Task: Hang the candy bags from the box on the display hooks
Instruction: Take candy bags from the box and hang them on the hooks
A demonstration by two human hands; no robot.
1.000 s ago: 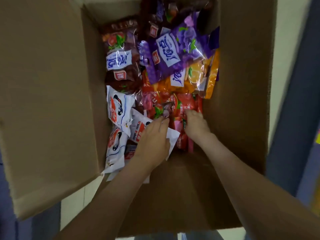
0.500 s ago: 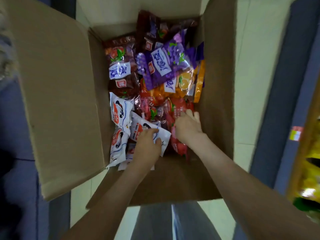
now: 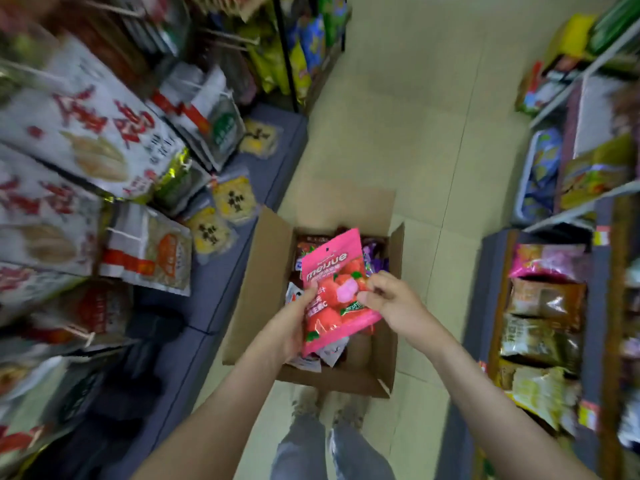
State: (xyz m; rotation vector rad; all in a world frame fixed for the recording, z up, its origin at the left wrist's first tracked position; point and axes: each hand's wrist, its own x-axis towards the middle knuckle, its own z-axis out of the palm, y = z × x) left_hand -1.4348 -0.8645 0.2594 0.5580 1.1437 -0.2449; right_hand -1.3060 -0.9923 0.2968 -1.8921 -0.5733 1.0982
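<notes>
Mostly I got blur: the hanging packets [image 3: 104,133] on the left rack were smeared, and the display hooks [image 3: 232,35] above them showed only as thin streaks I could not count. 1 pink candy bag [image 3: 332,289] was held up over the open cardboard box [image 3: 266,271], which stood on the floor [image 3: 415,150] between 2 shelf units. The left hand [image 3: 291,330] gripped the bag's left edge, thumb on the front, its fingers hidden behind the packet. The right hand [image 3: 391,299] pinched the right edge with curled fingers. The pink bag covered most of the box's contents; around it I made out corners of other bags [image 3: 372,252], purple, red and white, too overlapped to count. The right shelves [image 3: 540,323] ran off the frame. Below the box, 2 legs [image 3: 298,445] in jeans were visible.
</notes>
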